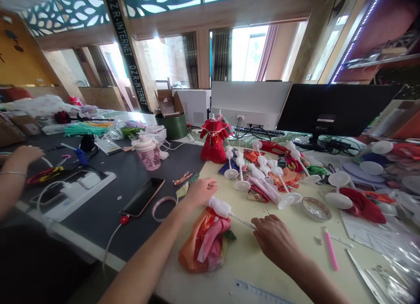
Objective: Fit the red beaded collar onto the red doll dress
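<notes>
A small white dress form (220,207) lies tilted on its side between my two hands, low over the cream mat. My left hand (202,191) has its fingers curled around the neck end. My right hand (272,236) is closed on the far end of the form's thin stand rod (242,221); no round base shows there. Right beneath the form lies a crumpled bundle of orange and pink fabric (205,247) with a bit of green at its edge.
Several white dress forms (257,170) with round bases lie among fabrics ahead. A red dress (214,142) stands behind them. Nearby are a phone (142,197), tape roll (316,208), pink pen (331,249), ruler (259,291) and pink bottle (147,153). Another person's hand (24,157) is at left.
</notes>
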Demonstrator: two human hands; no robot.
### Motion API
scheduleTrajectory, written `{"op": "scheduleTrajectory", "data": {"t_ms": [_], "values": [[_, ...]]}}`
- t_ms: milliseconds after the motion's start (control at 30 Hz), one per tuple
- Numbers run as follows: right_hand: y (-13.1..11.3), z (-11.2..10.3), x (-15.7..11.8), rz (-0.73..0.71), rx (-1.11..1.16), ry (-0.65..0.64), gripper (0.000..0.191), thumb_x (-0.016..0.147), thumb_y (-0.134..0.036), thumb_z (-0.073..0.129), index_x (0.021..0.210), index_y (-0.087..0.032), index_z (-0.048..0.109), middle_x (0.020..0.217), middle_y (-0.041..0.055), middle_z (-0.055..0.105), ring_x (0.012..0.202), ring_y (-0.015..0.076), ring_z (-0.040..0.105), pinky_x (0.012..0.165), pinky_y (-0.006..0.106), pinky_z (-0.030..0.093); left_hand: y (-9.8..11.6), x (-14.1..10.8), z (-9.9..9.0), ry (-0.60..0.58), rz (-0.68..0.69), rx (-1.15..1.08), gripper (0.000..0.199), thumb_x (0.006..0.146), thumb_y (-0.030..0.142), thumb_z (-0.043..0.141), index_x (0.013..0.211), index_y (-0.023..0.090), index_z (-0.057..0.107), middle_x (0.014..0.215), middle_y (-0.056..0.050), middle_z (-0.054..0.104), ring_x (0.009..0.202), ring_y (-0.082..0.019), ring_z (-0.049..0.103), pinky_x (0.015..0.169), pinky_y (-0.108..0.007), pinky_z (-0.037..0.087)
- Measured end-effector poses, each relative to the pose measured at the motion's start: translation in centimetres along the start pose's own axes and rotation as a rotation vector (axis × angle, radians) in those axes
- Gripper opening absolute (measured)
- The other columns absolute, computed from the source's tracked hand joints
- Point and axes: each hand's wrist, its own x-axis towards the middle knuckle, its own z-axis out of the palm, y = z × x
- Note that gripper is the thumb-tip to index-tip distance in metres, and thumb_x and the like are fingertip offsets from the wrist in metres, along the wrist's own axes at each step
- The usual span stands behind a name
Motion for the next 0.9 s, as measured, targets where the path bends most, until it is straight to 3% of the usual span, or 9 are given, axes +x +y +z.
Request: {"op": "scheduleTrajectory", "data": {"t_ms": [100,267,333,467,600,700,900], "values": [[-0.2,-0.5,0.4,0.069,-0.019,-0.115,0.021,0.076,0.000,0.047,0.073,-0.016,0.062,0.070,0.0085,0.067,0.071,0.0207,0.064,0.064,0.029,0.035,0.1,-0.8,1.3,0.075,0.025,-0.076,0.027,0.081,0.032,0.054,0.098,0.018,0.069,0.092,-0.007,0.072,0.084,-0.019,0.067,0.076,-0.026,0.051],[1.3,0.2,-0.3,0.150,0.018,-0.084,0.019,0.083,-0.008,0.045,0.077,-0.017,0.061,0.072,0.0070,0.067,0.068,0.0198,0.063,0.056,0.027,0.031,-1.1,-1.5,1.6,0.253,0.016,-0.201,0.032,0.083,0.040,0.049,0.096,0.016,0.066,0.091,-0.008,0.071,0.082,-0.019,0.066,0.075,-0.028,0.052],[2.3,0.7,-0.9,0.204,0.137,0.007,0.019,0.087,-0.018,0.043,0.077,-0.018,0.059,0.071,0.0056,0.066,0.065,0.0185,0.061,0.056,0.027,0.033,-1.9,-1.3,1.5,0.311,-0.002,-0.251,0.036,0.084,0.043,0.047,0.098,0.015,0.065,0.093,-0.009,0.071,0.085,-0.019,0.067,0.076,-0.029,0.053],[4.1,2.0,-1.3,0.307,0.606,0.332,0.026,0.089,-0.040,0.043,0.079,-0.019,0.056,0.066,0.0029,0.063,0.058,0.0155,0.056,0.054,0.026,0.039,-3.1,-0.8,1.6,0.357,-0.028,-0.319,0.043,0.084,0.047,0.046,0.103,0.013,0.062,0.094,-0.011,0.070,0.089,-0.020,0.067,0.080,-0.029,0.053],[4.6,3.2,-0.7,0.365,0.830,0.503,0.033,0.083,-0.049,0.049,0.076,-0.018,0.060,0.072,0.0044,0.066,0.061,0.0160,0.057,0.054,0.026,0.042,-3.3,-0.8,1.9,0.299,-0.025,-0.308,0.039,0.083,0.045,0.047,0.098,0.013,0.064,0.089,-0.010,0.071,0.084,-0.020,0.068,0.076,-0.029,0.053],[4.8,3.7,-0.3,0.373,0.808,0.517,0.033,0.080,-0.048,0.053,0.073,-0.018,0.063,0.074,0.0045,0.065,0.068,0.0175,0.058,0.060,0.027,0.043,-3.0,-1.1,2.2,0.237,-0.012,-0.246,0.033,0.081,0.041,0.050,0.093,0.015,0.066,0.085,-0.008,0.071,0.081,-0.019,0.067,0.075,-0.029,0.052],[4.5,4.1,1.7,0.347,0.769,0.485,0.029,0.080,-0.045,0.052,0.078,-0.018,0.063,0.062,0.0014,0.059,0.057,0.0144,0.050,0.054,0.026,0.039,-2.4,-1.5,1.9,0.025,0.015,-0.084,0.030,0.080,0.039,0.051,0.093,0.018,0.068,0.084,-0.006,0.071,0.076,-0.019,0.064,0.070,-0.026,0.047]]}}
